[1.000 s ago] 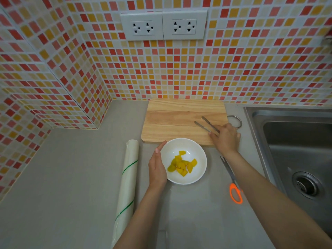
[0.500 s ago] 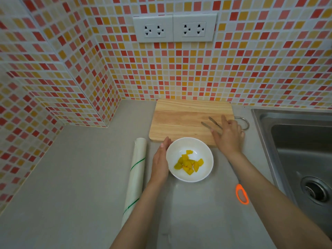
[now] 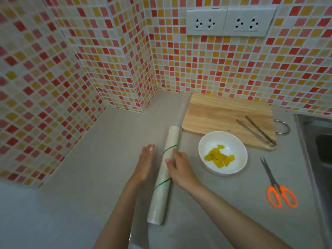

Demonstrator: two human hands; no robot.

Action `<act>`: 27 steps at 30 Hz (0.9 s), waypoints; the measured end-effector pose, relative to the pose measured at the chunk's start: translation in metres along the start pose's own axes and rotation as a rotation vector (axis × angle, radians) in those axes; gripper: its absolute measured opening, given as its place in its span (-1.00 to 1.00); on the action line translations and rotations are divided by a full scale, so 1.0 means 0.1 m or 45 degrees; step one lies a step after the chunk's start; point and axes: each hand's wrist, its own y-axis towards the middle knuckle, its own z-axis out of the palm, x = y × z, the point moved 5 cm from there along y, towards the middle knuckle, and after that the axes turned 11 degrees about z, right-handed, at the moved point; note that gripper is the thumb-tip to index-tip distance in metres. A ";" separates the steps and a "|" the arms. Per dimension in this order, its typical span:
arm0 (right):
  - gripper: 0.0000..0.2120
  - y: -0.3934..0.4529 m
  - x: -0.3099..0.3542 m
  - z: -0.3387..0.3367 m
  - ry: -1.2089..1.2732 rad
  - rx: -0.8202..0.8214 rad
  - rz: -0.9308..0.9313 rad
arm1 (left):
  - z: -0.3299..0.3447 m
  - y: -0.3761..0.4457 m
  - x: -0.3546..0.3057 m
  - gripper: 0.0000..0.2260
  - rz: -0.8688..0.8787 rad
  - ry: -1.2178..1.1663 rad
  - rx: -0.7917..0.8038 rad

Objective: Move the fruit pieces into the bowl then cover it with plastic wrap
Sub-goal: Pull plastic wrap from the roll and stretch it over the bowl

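A white bowl stands on the grey counter with several yellow fruit pieces in it, uncovered. To its left lies a plastic wrap roll, pointing away from me. My right hand is at the roll's right side, thumb and fingertips curled onto its upper half. My left hand lies just left of the roll with straight fingers, and a small gap shows between them.
A wooden cutting board with metal tongs on it sits behind the bowl. Orange-handled scissors lie right of the bowl. A steel sink is at the far right. Tiled walls enclose the back and left.
My right hand left the tongs on the board and crossed to the roll. My left hand moved off the bowl's rim to the roll's left side. The view swung left.
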 end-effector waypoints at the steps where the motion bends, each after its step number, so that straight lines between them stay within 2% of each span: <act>1: -0.61 -0.02 -0.01 0.05 0.021 0.003 0.024 | 0.05 -0.04 0.02 -0.57 0.006 0.141 0.070; 3: -0.69 -0.03 -0.02 0.08 0.081 -0.033 0.061 | 0.15 -0.12 0.01 -0.56 0.012 0.258 0.177; 5: -0.67 -0.03 -0.03 0.08 0.159 -0.070 0.115 | 0.21 -0.19 -0.04 -0.56 0.027 0.264 0.237; 7: -0.67 -0.04 -0.06 0.05 0.231 -0.124 0.169 | 0.22 -0.25 -0.08 -0.55 0.032 0.200 0.262; 9: -0.77 -0.05 -0.10 0.01 0.324 -0.170 0.165 | 0.24 -0.30 -0.16 -0.53 0.044 0.051 0.277; 14: -0.83 -0.11 -0.12 -0.16 0.687 -0.266 0.165 | 0.29 -0.39 -0.55 -0.49 0.122 -0.580 0.162; 18: -0.94 -0.12 -0.14 -0.40 0.901 -0.486 0.213 | 0.31 -0.39 -0.83 -0.64 0.302 -0.481 0.029; 19: -0.98 -0.13 -0.14 -0.46 0.933 -0.528 0.214 | 0.32 -0.38 -0.89 -0.63 0.341 -0.468 0.015; 22: -0.85 -0.15 -0.14 -0.61 1.054 -0.548 0.238 | 0.33 -0.35 -1.05 -0.58 0.422 -0.476 0.006; 24: -0.85 -0.14 -0.14 -0.69 1.110 -0.522 0.258 | 0.34 -0.32 -1.14 -0.56 0.457 -0.526 0.027; 27: -0.89 -0.12 -0.14 -0.82 1.073 -0.506 0.280 | 0.41 -0.28 -1.16 -0.43 0.370 -0.704 0.091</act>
